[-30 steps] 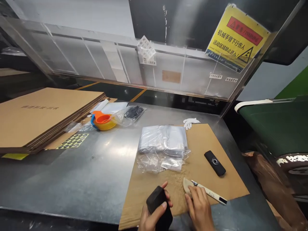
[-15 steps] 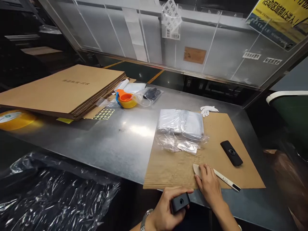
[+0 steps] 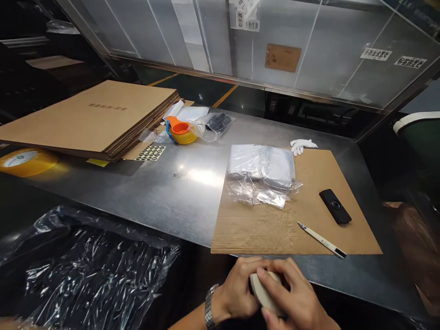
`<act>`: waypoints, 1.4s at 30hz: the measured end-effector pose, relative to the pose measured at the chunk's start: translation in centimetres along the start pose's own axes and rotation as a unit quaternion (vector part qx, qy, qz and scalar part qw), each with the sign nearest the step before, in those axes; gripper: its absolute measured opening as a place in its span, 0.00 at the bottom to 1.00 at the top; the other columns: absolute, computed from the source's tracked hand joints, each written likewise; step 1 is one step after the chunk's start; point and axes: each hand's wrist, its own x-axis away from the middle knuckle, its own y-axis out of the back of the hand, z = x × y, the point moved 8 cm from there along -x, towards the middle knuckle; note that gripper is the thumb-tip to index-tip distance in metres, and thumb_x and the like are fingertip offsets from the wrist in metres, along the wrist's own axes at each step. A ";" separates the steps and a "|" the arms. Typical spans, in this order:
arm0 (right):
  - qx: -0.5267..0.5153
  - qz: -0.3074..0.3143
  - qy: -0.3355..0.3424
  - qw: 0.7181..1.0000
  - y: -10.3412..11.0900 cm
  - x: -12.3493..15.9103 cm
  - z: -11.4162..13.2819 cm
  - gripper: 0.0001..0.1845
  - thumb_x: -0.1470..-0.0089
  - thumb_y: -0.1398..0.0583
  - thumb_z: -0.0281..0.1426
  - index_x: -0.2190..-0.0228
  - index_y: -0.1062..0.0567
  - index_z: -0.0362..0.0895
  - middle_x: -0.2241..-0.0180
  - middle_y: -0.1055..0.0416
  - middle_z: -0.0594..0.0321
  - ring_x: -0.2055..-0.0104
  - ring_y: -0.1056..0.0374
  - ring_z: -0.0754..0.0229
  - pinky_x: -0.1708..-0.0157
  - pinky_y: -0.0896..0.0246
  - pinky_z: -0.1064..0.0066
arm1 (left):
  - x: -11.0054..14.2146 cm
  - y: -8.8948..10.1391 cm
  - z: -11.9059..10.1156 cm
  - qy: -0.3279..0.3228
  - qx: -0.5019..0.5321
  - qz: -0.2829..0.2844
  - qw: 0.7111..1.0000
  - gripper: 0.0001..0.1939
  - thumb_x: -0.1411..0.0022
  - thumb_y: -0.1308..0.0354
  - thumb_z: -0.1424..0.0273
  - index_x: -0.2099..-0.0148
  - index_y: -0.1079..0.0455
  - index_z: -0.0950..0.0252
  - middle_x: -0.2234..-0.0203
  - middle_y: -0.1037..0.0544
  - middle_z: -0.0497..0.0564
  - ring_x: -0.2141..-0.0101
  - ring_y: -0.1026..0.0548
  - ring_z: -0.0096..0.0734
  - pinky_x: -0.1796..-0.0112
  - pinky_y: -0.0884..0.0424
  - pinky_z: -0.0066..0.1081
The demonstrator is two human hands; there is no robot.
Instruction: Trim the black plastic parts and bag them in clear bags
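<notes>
My left hand (image 3: 236, 288), with a metal-band watch on its wrist, is closed round a small black box-shaped device, now mostly hidden by fingers. My right hand (image 3: 298, 295) grips a pale beige pad (image 3: 266, 293) with a rounded end and presses it against the device. Both hands meet just in front of the table edge. Beyond them, on a cardboard sheet (image 3: 254, 238), lies a slim cream pen-like tool (image 3: 321, 239) marked A26, with a dark pointed tip. Further right on the sheet is a flat black device (image 3: 335, 206) with a round lens-like centre.
A stack of clear plastic bags (image 3: 261, 165) lies on the cardboard, a white glove (image 3: 303, 145) behind it. Leftward are an orange tape dispenser (image 3: 178, 128), flat cartons (image 3: 92, 112), a yellow tape roll (image 3: 27, 162) and a black plastic-lined bin (image 3: 103, 275).
My right hand has lifted the beige pad off the cardboard and brought it to the black device in my left hand. The pen-like tool stays on the sheet. The view has tilted down slightly.
</notes>
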 end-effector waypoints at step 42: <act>0.023 0.063 -0.063 0.996 -1.8 0.4 -2.4 0.26 0.43 0.47 0.25 0.43 0.41 0.42 0.58 0.36 0.51 0.61 0.37 0.56 0.64 0.34 0.63 | 1.8 -6.4 6.1 0.377 0.575 0.018 0.725 0.45 0.46 0.73 0.39 0.78 0.32 0.75 0.90 0.31 0.57 0.89 0.31 0.30 0.89 0.40 0.23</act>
